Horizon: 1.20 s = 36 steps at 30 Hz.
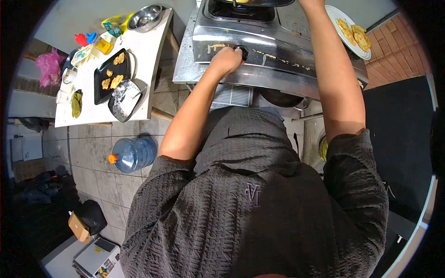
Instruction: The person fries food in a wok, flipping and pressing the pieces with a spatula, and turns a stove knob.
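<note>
My left hand is closed on a black knob on the front panel of the metal stove. At the top edge, a dark pan is over the burner, only its near part in view, with a bit of yellowish food in it. My right hand is at the top edge beside the pan's right side; its fingers are cut off by the frame. To the right of that arm, a white plate holds several golden fried pieces.
On the white table at the left are a black tray with fried pieces, a floury black container, a steel bowl and an oil bottle. A blue water jug lies on the floor.
</note>
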### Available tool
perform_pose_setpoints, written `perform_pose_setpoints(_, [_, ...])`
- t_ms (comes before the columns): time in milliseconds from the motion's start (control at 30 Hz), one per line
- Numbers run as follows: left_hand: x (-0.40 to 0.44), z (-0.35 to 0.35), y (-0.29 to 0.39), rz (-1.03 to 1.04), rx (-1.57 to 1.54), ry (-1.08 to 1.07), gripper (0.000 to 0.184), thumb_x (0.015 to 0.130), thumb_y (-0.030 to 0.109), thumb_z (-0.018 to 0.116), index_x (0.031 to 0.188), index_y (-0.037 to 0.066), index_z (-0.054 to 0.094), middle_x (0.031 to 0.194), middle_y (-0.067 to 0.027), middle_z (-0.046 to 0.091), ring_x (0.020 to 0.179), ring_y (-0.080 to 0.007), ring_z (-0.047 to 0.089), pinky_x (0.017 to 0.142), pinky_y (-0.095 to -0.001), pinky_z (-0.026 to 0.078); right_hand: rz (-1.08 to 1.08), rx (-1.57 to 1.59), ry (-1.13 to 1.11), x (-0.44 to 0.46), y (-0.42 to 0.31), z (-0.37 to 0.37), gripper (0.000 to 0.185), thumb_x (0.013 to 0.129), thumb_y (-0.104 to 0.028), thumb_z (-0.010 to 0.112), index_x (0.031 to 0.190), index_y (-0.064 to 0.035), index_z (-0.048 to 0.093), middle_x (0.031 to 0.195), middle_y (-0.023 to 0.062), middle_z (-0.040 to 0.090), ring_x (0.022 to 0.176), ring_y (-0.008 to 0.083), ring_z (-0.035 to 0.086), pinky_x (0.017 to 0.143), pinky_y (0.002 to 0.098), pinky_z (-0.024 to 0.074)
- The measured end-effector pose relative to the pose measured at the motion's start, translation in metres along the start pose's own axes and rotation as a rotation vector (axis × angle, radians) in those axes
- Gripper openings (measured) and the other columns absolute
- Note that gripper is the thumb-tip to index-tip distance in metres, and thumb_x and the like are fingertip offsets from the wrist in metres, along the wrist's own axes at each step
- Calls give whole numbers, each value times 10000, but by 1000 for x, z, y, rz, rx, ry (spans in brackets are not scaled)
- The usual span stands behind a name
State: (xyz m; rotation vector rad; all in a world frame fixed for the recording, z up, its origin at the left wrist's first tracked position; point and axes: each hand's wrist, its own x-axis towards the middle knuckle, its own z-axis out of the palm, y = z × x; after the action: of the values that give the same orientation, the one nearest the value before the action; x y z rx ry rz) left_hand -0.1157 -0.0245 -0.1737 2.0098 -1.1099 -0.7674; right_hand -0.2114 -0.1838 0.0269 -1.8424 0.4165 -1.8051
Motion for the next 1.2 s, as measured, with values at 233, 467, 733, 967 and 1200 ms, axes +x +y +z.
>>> perform_pose_setpoints(233, [-5,-4,4,-26,-76,-33,461,907,299,412,854,-43,716,798,-210,691,790,-306,633,792,-382,463,-27,-57,12,4,12,4,125,944,-128,598,868,-37,556,691,1,542,617,73,505,568,259,435])
perform_pose_setpoints(467, [-4,-16,-5,-74,-50,-82,509,912,356,404,870,-61,694,861,-198,704,836,-305,640,816,-379,465,-3,-108,-22,17,12,0,125,942,-133,598,879,-31,564,691,18,548,629,94,509,587,274,440])
perform_pose_setpoints(733, [-40,-121,45,-238,74,191,465,925,378,508,877,-45,696,831,-182,692,811,-265,646,781,-360,472,296,-346,-174,55,4,-9,204,952,-217,582,920,-16,572,724,149,606,653,237,592,643,361,474])
perform_pose_setpoints(967, [-39,-172,88,-120,-29,372,356,944,322,565,868,-11,667,686,-160,637,634,-242,603,634,-353,468,181,-467,-350,58,49,1,182,959,-188,599,1005,-12,592,844,93,692,685,158,630,662,289,496])
perform_pose_setpoints(1200, [-25,-180,80,79,-232,379,144,917,164,657,880,26,649,547,4,429,519,-65,377,493,-250,326,96,-481,-311,37,53,24,153,961,-164,588,1023,-25,603,839,104,690,680,190,644,660,304,503])
